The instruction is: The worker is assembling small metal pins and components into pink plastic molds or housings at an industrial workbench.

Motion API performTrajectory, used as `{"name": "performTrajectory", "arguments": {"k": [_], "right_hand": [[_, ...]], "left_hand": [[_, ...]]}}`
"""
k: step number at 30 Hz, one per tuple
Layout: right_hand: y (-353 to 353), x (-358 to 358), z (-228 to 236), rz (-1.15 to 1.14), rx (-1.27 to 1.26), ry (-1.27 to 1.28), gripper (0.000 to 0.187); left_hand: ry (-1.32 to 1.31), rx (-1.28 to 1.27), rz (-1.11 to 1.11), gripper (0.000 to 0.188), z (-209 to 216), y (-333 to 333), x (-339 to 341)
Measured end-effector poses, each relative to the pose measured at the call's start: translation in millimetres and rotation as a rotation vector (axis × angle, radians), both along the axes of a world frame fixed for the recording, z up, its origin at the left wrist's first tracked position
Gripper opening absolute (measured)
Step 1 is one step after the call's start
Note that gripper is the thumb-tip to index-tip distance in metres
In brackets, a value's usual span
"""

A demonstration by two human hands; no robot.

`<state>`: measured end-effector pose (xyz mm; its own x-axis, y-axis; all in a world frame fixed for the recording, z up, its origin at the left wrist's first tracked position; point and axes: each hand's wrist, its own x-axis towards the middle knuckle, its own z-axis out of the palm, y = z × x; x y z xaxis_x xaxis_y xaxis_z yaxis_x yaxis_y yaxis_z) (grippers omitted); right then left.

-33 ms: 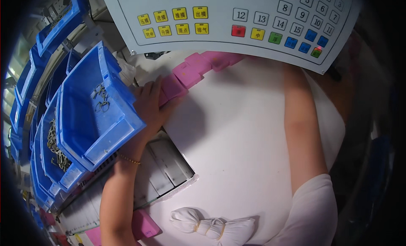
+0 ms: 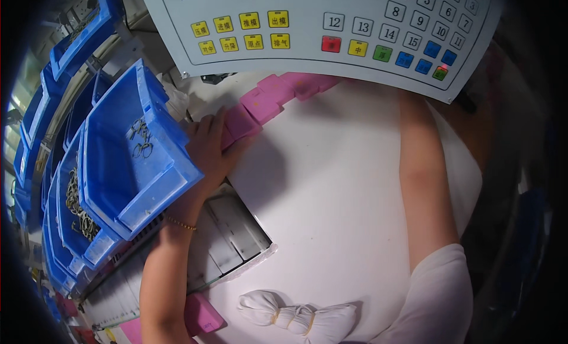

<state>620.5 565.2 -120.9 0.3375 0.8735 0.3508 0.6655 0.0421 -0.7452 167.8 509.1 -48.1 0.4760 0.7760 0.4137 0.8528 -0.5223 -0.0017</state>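
In the head view, the left hand (image 2: 207, 147) has thumb and fingers closed about a pink block (image 2: 241, 122), the nearest in a row on the white table (image 2: 331, 196). The control panel (image 2: 305, 55) hides the right hand, so I cannot tell its grip

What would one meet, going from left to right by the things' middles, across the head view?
Blue parts bins, left hand, pink block it touches, tied white cloth bundle, right forearm.
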Motion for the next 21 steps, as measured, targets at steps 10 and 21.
{"name": "performTrajectory", "arguments": {"k": [10,21], "right_hand": [[-56.6,56.9,8.2,-0.068,-0.075,0.111,0.055],[-149.3,128.3,4.1,-0.175,-0.146,0.261,0.058]], "left_hand": [[-0.002,0.126,-0.023,0.073,-11.5,1.2,0.0],[0.045,0.066,0.042,0.073,-9.3,2.4,0.8]]}}
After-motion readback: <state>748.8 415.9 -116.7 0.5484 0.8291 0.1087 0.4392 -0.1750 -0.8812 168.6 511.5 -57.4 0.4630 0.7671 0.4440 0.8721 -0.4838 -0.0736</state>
